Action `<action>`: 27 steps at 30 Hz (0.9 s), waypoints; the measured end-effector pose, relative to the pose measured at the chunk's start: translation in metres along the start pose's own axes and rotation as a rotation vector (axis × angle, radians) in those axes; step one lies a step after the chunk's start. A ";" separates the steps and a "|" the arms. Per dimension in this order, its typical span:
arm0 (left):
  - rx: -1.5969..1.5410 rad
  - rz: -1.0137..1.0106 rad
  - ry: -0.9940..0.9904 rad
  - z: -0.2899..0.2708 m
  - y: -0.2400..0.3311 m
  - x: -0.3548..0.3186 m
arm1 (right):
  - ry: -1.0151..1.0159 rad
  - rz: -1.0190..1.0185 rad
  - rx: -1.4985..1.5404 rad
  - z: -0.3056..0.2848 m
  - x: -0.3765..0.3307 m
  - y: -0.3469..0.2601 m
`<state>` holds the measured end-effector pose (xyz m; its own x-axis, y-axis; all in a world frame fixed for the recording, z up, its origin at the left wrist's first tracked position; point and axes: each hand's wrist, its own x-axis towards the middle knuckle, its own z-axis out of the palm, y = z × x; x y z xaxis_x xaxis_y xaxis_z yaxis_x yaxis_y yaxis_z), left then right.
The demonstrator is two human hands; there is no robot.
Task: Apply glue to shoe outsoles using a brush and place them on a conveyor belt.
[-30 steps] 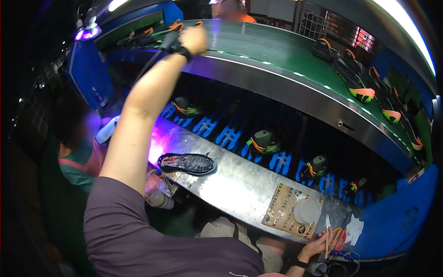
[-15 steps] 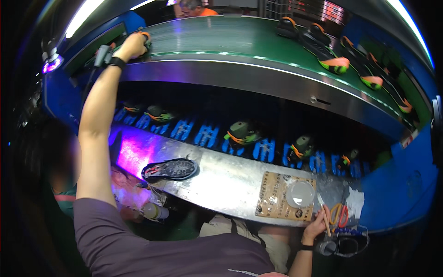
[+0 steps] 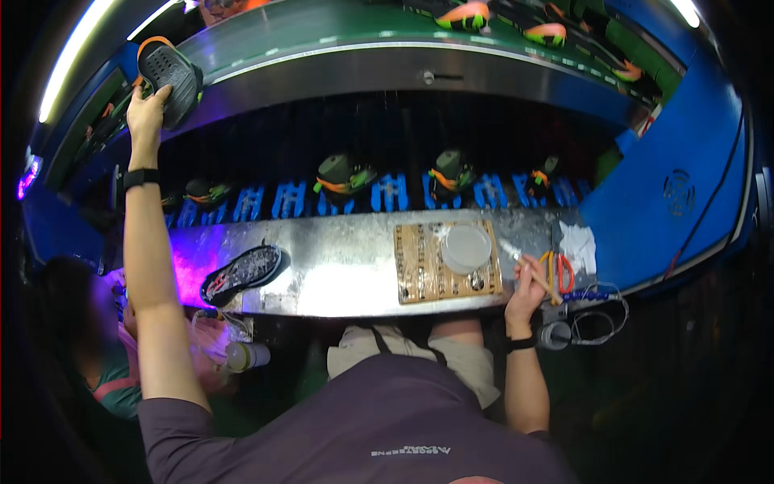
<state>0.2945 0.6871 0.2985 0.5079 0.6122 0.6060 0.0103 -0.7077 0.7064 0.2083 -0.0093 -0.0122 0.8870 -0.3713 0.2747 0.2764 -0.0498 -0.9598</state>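
Note:
My left hand (image 3: 145, 117) is raised at the far left, its fingers closed on a dark grey shoe sole (image 3: 173, 87) with an orange rim at one end. The sole is tilted up, so its pitted face shows. At the right of the metal bench my right hand (image 3: 526, 294) grips a brush (image 3: 545, 282) by its wooden handle, pale bristles pointing toward a round tub (image 3: 466, 248) of whitish stuff. A dark shoe upper (image 3: 243, 273) lies on its side on the bench, its mottled underside facing up.
The tub stands on a printed cardboard sheet (image 3: 409, 274). Beside my right hand lie orange- and red-handled scissors (image 3: 565, 274) and a white cloth (image 3: 578, 246). Shoes on lasts (image 3: 343, 173) sit on blue racks behind the bench. A green conveyor (image 3: 322, 26) carries soles. Someone sits at lower left.
My left hand has lifted the sole off the conveyor and turned it up. The whole view has shifted. My right hand still holds the brush beside the tub.

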 end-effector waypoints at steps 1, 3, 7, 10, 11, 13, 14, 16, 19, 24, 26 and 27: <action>-0.375 -0.093 -0.052 0.006 0.006 -0.024 | -0.005 -0.007 0.009 0.002 0.003 -0.012; -0.828 -0.282 -0.386 0.010 0.033 -0.091 | -0.077 -0.030 0.004 0.005 0.012 -0.033; -0.826 -0.525 -0.637 0.036 0.036 -0.232 | -0.316 -0.053 -0.164 0.026 0.030 -0.074; -1.061 -1.050 -0.833 0.057 0.031 -0.328 | -0.402 -0.132 -0.384 0.038 0.036 -0.090; -1.239 -1.234 -0.900 0.061 0.029 -0.356 | -0.402 -0.122 -0.388 0.041 0.038 -0.094; -1.641 -1.436 -1.065 0.053 0.055 -0.400 | -0.458 -0.029 -0.479 0.048 0.039 -0.097; -1.648 -1.435 -1.055 0.050 0.058 -0.417 | -0.486 -0.036 -0.456 0.049 0.040 -0.092; -1.660 -1.376 -1.059 0.041 0.057 -0.443 | -0.472 -0.049 -0.474 0.052 0.038 -0.095; -1.653 -1.419 -1.064 0.026 0.056 -0.454 | -0.460 -0.056 -0.511 0.056 0.034 -0.115; -1.648 -1.373 -1.113 0.011 0.035 -0.459 | -0.428 -0.150 -0.256 0.058 0.027 -0.109; -1.701 -1.325 -1.109 0.002 0.042 -0.453 | -0.437 -0.056 -0.158 0.053 0.031 -0.092; -1.705 -1.331 -1.092 -0.003 0.038 -0.454 | -0.451 -0.052 -0.160 0.053 0.031 -0.092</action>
<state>0.0616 0.3838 0.0516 0.8997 -0.4101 -0.1494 0.4364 0.8529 0.2867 0.2297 0.0334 0.0872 0.9554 0.0726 0.2862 0.2952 -0.2128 -0.9314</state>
